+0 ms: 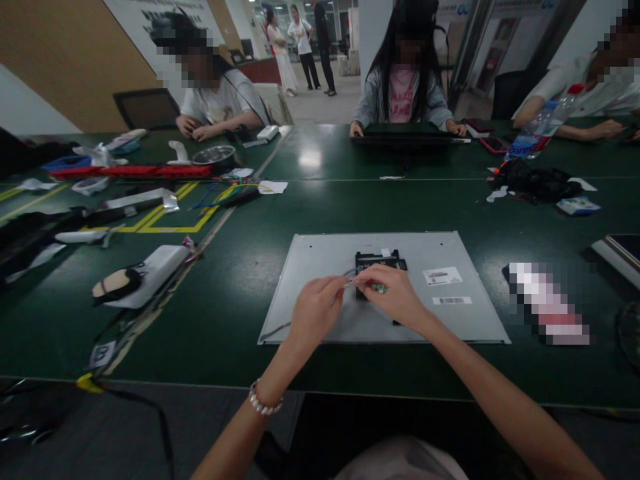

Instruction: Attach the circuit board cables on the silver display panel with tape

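Together, left hand (317, 309), right hand (394, 293) pinch grey cable (351, 271); black bracket (369, 259) partly hidden.

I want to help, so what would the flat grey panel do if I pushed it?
The flat grey panel would probably slide, not roll or tip, because it lies flat on the green table. It looks stiff, since its edges run straight.

On the green bench (225, 320), a flat light-grey rectangular panel (320, 257) is laid near the front edge; on its middle a black rectangular mount (396, 259), over its near left corner a thin grey cable (277, 329). A clear plastic bottle (540, 130) is placed behind, rightward.
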A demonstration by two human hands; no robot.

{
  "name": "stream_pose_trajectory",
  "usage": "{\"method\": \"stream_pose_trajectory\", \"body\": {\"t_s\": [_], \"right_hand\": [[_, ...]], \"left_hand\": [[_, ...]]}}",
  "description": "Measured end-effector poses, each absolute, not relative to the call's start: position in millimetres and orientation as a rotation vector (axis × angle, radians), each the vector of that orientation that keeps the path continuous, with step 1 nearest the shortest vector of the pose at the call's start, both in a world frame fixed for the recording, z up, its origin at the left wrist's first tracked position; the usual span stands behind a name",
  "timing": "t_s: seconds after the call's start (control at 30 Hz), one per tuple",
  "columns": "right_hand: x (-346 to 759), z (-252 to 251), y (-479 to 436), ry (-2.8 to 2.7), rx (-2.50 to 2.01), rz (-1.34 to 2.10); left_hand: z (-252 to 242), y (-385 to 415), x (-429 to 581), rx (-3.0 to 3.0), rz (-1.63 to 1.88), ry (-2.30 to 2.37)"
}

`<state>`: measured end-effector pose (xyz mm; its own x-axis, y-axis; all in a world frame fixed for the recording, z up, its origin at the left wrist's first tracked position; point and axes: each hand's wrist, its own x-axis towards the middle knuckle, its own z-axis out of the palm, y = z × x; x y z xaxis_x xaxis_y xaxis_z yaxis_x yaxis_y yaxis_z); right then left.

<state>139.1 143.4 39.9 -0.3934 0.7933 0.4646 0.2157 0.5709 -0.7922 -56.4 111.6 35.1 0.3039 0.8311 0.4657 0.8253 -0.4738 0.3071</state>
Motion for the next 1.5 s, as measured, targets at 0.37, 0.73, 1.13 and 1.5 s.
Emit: {"method": "stream_pose_trajectory", "body": {"t_s": [0.37, 0.73, 1.13, 1.5], "right_hand": [[123, 26, 142, -2.337, -0.695, 0.179], [110, 6, 133, -2.635, -0.711, -0.107], [124, 19, 92, -2.676, -0.884, 0.036], [128, 11, 73, -2.620, -1.031, 0.070]], "left_hand": [[41, 121, -74, 2.729, 0.933, 1.671], [28, 97, -55, 2.547, 0.568, 1.977], [0, 104, -48, 2.396, 0.647, 2.047], [-7, 107, -51, 2.306, 0.828, 1.963]]}}
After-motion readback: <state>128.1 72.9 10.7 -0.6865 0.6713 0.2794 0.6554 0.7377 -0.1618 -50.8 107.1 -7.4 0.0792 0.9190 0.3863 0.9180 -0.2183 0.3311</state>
